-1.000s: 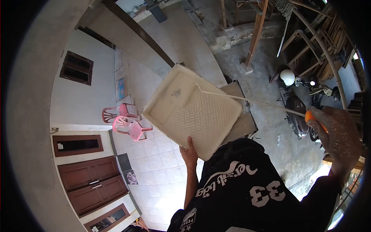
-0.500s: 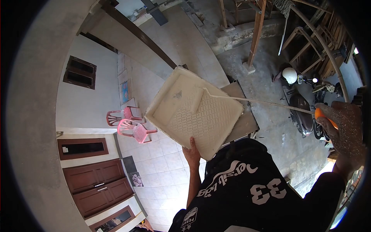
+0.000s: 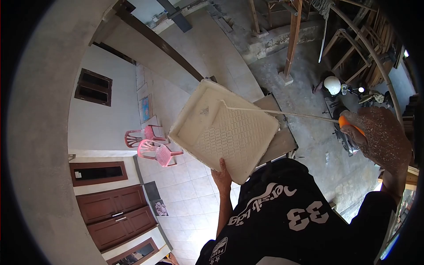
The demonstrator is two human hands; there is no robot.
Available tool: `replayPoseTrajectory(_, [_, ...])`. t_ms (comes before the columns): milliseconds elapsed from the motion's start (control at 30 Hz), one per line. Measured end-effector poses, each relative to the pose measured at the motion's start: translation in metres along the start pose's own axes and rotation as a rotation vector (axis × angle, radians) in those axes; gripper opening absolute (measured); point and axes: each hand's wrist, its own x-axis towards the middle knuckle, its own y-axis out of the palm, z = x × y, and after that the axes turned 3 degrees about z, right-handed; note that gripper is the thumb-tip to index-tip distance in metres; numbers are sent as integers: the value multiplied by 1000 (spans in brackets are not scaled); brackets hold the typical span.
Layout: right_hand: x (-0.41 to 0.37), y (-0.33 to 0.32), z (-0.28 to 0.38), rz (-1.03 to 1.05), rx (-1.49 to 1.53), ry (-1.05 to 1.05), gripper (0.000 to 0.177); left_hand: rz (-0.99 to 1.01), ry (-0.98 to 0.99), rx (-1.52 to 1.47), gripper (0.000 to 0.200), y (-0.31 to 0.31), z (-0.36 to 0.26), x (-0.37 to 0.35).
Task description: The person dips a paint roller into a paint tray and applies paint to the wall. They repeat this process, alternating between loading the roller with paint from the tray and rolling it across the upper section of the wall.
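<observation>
A paint tray (image 3: pixel 247 148), coated in cream paint and with a ribbed slope, tilts in front of my body. My left hand (image 3: pixel 222 177) grips its near left edge, thumb over the rim and the other fingers hidden underneath. Within the tray lies a paint roller (image 3: pixel 215 115), its cream sleeve at the upper end of the ribbed slope, next to the smooth well. The roller's thin frame runs right to an orange handle (image 3: pixel 350 125). My right hand (image 3: pixel 382 139), speckled with paint, is closed around that handle.
Far below on the tiled floor stand two red plastic chairs (image 3: pixel 161 154). A flat board (image 3: pixel 280 141) lies beneath the tray. At right are a motorbike with a white helmet (image 3: pixel 332 85) and stacked timber (image 3: pixel 375 55). A plastered wall (image 3: pixel 39 132) rises at left.
My right hand has moved left, pushing the roller from the ribbed slope towards the tray's smooth well. My left hand still grips the tray, which has barely shifted in view.
</observation>
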Motion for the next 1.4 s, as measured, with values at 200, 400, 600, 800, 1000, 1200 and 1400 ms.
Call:
replayPoseTrajectory(200, [-11,3,-24,-351,25,-193,29,-6,-13,79,53,-1,-1,0])
replayPoseTrajectory(400, [-4,12,-14,-251,21,-88,30,-16,37,38,54,-1,4,1])
replayPoseTrajectory(600, [-5,11,-11,-244,46,-19,29,-37,-50,53,53,0,-3,-1])
replayPoseTrajectory(800, [-12,5,-28,-258,-2,-30,28,-4,-43,74,55,-2,3,2])
replayPoseTrajectory(1000, [-2,18,-14,-224,58,-17,27,-36,-59,12,53,1,-4,0])
replayPoseTrajectory(1200, [-12,13,-29,-265,109,-16,32,-22,-10,26,53,1,-3,1])
replayPoseTrajectory(1400, [-14,25,-28,-221,165,51,31,8,-56,24,54,0,-7,-1])
